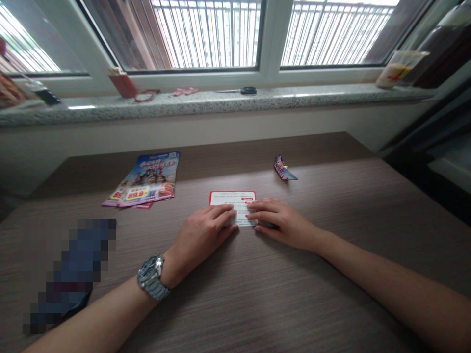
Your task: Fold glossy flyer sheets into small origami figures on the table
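A small printed sheet of paper (233,197), white with a red border and red labels, lies flat on the table, its print upside down to me. My left hand (206,226) rests on its left side, fingers stretched out and pointing right. On the right side lies my right hand (285,223), its fingers spread and the tips touching the paper. Neither hand grips the sheet; the fingers hide part of its lower half. Beyond my right hand stands a small folded paper piece (282,169) made from a colourful print.
Several colourful flyers (154,177) are stacked at the table's back left. A pixelated dark blue object (79,269) lies near my left forearm. Scissors (248,90), a red container (123,83) and a plastic cup (399,69) sit on the stone windowsill (294,100) behind.
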Tool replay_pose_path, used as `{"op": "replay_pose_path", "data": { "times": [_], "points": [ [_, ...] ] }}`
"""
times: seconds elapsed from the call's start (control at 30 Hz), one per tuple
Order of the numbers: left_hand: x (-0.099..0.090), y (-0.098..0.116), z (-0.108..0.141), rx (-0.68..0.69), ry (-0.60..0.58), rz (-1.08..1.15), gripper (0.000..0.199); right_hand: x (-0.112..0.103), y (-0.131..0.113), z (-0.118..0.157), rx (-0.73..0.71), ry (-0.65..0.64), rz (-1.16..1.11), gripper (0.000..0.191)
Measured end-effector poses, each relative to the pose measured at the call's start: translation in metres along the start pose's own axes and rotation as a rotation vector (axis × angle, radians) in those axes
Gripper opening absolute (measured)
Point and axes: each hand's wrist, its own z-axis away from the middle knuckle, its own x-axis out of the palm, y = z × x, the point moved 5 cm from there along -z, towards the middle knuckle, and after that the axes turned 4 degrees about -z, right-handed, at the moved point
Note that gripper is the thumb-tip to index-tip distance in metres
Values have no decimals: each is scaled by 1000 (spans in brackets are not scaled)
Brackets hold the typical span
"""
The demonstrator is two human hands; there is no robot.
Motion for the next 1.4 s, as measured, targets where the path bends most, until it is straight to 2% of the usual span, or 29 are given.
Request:
{"op": "replay_pose_path", "data": {
  "times": [0.17,0.33,0.5,0.77,0.87,1.1,1.27,1.4],
  "points": [
    [0,0,1,14,2,-14,27,0,0,0,1,-7,-10,32],
    [1,-1,1,16,12,-11,32,0,1,0,-3,1,-35,33],
    [-1,2,0,47,12,-15,23,-4,-1,-1,-9,33,-67,31],
    [-1,2,0,46,21,14,22,-5,0,0,-36,40,-71,33],
    [0,2,1,52,1,32,23,-7,0,-1,-19,40,-95,27],
    [3,12,3,202,-53,137,31,-12,1,-1,19,100,-175,16],
    [3,16,4,282,-95,208,33,-14,2,0,44,97,-179,19],
    [4,16,3,295,-128,180,37,-14,4,1,55,130,-154,24]
  ]
}}
